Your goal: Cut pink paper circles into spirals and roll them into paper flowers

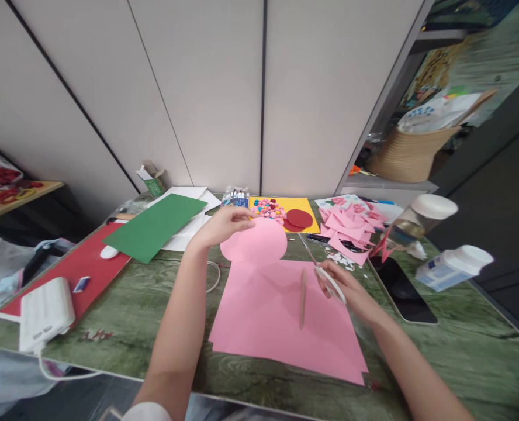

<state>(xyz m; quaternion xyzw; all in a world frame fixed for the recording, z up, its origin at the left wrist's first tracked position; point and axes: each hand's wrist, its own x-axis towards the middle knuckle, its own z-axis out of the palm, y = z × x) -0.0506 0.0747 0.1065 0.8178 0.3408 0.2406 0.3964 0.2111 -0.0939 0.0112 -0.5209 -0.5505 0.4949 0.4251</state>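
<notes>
My left hand (232,224) pinches the upper edge of a round pink paper cutout (266,241). A second rounded pink shape shows beside it to the left; whether the two are joined I cannot tell. In my right hand (342,285) is a pair of scissors (335,286) with white handles, its blades pointing up and to the left, apart from the cutout. Under both lie large pink paper sheets (259,321), slightly fanned at the corners. A pencil (303,298) rests on these sheets, left of the scissors.
Pink paper scraps (351,225) pile up at the back right, near a black phone (402,289) and a white bottle (455,268). Red circles (298,218) and pompoms (268,209) lie on yellow paper (314,225). Green paper (156,227) and a white power bank (47,313) are left.
</notes>
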